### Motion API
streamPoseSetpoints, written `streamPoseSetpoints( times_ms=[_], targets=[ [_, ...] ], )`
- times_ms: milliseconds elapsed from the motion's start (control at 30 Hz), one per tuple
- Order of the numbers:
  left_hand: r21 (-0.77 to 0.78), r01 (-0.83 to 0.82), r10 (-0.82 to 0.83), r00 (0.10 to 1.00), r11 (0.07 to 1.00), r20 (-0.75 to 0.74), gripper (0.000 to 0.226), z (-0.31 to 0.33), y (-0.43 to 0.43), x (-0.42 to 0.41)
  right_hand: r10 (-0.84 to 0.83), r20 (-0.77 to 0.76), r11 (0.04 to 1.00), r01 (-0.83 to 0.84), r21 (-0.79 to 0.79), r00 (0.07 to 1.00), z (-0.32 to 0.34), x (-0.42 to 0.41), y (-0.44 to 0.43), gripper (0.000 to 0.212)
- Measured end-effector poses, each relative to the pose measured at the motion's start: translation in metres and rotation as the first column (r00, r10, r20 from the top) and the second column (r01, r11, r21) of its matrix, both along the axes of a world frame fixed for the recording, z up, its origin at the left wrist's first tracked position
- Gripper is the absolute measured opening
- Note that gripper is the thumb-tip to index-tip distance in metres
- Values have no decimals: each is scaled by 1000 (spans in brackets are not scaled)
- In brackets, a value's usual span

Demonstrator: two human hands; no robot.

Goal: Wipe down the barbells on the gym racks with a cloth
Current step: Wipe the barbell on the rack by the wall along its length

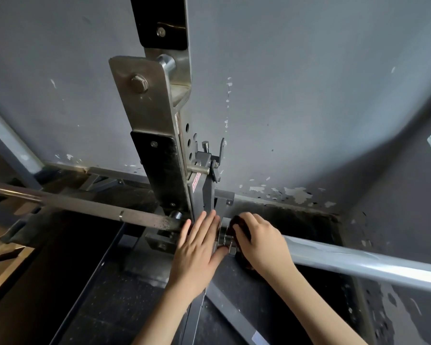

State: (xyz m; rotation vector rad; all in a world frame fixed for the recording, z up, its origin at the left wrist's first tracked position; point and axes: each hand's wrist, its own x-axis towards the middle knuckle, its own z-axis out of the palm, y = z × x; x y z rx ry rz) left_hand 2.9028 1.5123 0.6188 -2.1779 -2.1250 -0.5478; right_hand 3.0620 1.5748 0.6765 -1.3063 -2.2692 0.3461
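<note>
Steel barbell [139, 216] lying left-right, right hand [261, 242] seemingly clutching dark cloth [244, 231]

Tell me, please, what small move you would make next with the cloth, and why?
Probably slide the right hand with the cloth rightward along the sleeve. The cloth sits bunched at the collar, the left hand lies flat on the bar beside it, and the sleeve stretches bare beyond the cloth.

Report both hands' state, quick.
Left hand: open, fingers straight, resting on the barbell.
Right hand: grips the dark cloth against the barbell.
</note>
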Motion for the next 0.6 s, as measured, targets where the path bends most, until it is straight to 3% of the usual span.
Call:
streamPoseSetpoints(
  times_ms=[67,200,367,500,600],
  targets=[
    [-4,7,-7,999,1000,32,63,-1,-1,-1,-62,72,994,55,90,996,-7,20,-4,12],
    [28,11,-15,990,1000,142,58,2,2,4,-230,15,964,226,144,973,-9,-9,-5,19],
    [48,7,-17,978,999,209,52,9,10,11,-95,80,979,79,186,992,-16,18,-12,27],
    [80,3,-22,972,997,236,45,6,9,13,-281,86,945,260,199,956,-14,16,-11,27],
    [117,10,-39,967,993,254,45,6,6,15,-219,-2,967,218,131,976,-13,-15,-22,25]
  ],
)
